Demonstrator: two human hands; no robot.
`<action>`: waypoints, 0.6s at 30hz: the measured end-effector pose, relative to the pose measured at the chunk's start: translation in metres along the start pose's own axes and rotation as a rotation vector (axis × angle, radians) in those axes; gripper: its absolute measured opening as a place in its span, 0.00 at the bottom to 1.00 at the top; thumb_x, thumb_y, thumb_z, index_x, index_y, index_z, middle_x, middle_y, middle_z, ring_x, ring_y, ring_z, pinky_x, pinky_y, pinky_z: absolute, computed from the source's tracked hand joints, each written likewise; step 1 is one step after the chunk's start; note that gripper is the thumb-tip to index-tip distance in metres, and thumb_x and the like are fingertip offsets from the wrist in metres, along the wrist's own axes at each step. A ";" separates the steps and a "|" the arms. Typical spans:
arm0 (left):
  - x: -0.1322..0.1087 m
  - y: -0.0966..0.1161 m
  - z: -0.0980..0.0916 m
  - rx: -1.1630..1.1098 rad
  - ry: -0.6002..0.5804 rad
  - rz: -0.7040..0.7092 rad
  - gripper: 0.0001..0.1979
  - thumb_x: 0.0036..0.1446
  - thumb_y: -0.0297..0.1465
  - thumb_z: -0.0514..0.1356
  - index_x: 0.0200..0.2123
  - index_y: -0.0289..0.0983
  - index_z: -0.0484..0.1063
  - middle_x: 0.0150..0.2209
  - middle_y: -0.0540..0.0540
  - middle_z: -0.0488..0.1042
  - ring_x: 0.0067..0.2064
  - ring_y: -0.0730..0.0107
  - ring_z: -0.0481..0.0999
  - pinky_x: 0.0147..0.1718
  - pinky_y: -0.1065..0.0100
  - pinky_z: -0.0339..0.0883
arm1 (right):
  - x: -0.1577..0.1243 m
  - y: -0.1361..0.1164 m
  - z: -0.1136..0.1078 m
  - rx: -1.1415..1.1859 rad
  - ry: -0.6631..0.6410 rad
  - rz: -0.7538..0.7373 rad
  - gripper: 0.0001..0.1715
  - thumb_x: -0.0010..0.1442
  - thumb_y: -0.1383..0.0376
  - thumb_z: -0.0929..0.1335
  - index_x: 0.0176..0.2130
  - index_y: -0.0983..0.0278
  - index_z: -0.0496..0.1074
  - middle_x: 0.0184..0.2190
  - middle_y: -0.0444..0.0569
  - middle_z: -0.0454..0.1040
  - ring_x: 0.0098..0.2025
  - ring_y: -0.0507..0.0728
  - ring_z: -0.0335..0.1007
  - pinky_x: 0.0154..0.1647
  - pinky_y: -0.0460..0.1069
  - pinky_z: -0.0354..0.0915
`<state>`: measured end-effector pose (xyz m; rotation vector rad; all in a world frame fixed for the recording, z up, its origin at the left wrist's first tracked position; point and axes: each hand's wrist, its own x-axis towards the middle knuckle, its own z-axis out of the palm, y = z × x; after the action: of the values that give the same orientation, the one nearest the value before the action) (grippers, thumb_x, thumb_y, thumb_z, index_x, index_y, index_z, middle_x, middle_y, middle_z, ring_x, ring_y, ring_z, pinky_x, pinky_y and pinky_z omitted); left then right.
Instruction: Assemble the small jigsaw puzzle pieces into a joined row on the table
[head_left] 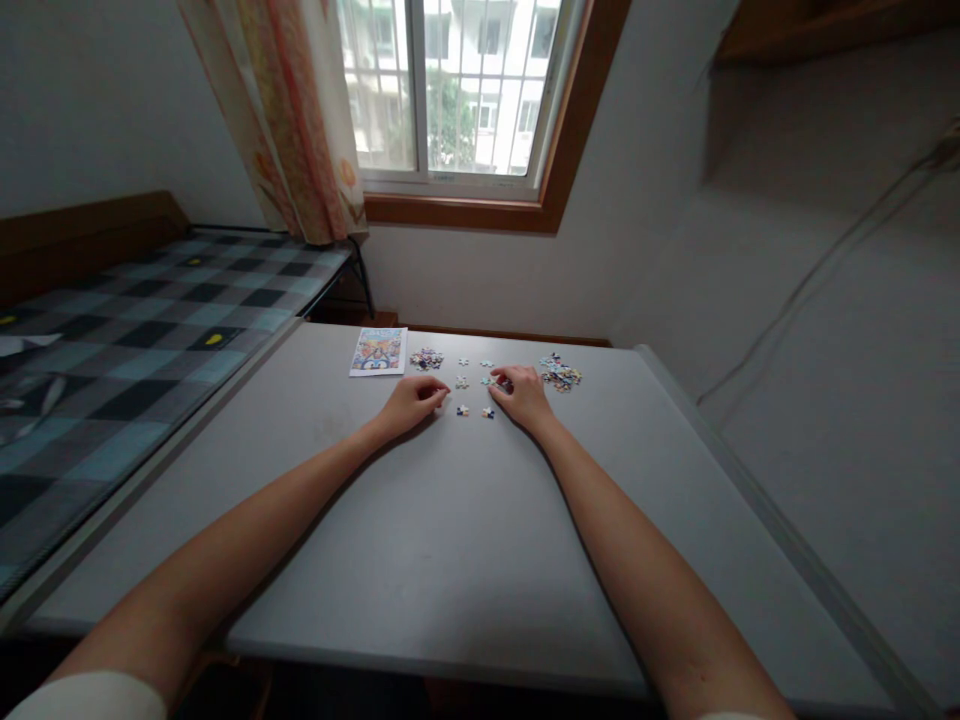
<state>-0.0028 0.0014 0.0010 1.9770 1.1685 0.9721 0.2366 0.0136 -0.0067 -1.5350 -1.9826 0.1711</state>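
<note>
Six or so small jigsaw puzzle pieces lie in two short columns mid-table; among them are a pale left piece [462, 382] and two dark-and-yellow ones, a near left piece [463, 411] and a near right piece [488, 412]. Just left of these columns is my left hand [415, 404], its thumb and fingertips pressed together; whatever is in the pinch is too small to make out. My right hand [523, 394] rests at the right column, thumb and forefinger curved round a greenish puzzle piece [488, 380], its other fingers curled over the table.
A loose puzzle pile [427, 359] lies beyond my left hand, and another pile [561, 374] right of my right hand. A printed picture sheet [379, 352] is at the far left of the white table [435, 560]. A checked bed [180, 320] adjoins on the left; a wall bounds the right.
</note>
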 end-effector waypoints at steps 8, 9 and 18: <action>-0.001 0.003 -0.001 0.006 0.000 0.004 0.13 0.54 0.36 0.58 0.33 0.32 0.77 0.25 0.47 0.74 0.26 0.73 0.70 0.25 0.73 0.60 | 0.001 0.003 0.001 0.009 0.000 -0.010 0.12 0.56 0.62 0.68 0.42 0.61 0.75 0.38 0.50 0.77 0.45 0.61 0.65 0.48 0.55 0.57; -0.001 0.003 -0.001 0.005 0.000 0.003 0.12 0.54 0.36 0.58 0.33 0.32 0.77 0.25 0.47 0.74 0.26 0.73 0.70 0.25 0.73 0.60 | 0.001 0.003 0.001 0.004 0.001 -0.010 0.12 0.57 0.62 0.68 0.42 0.61 0.75 0.38 0.50 0.77 0.45 0.61 0.65 0.48 0.55 0.57; -0.001 0.002 0.000 -0.007 -0.003 -0.012 0.12 0.54 0.35 0.58 0.33 0.32 0.76 0.25 0.47 0.74 0.26 0.74 0.70 0.25 0.73 0.60 | 0.001 0.002 0.000 0.015 -0.010 -0.020 0.13 0.57 0.62 0.68 0.42 0.62 0.75 0.38 0.50 0.77 0.44 0.61 0.65 0.48 0.54 0.57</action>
<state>-0.0023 0.0001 0.0019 1.9629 1.1726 0.9660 0.2384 0.0157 -0.0075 -1.5069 -1.9998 0.1857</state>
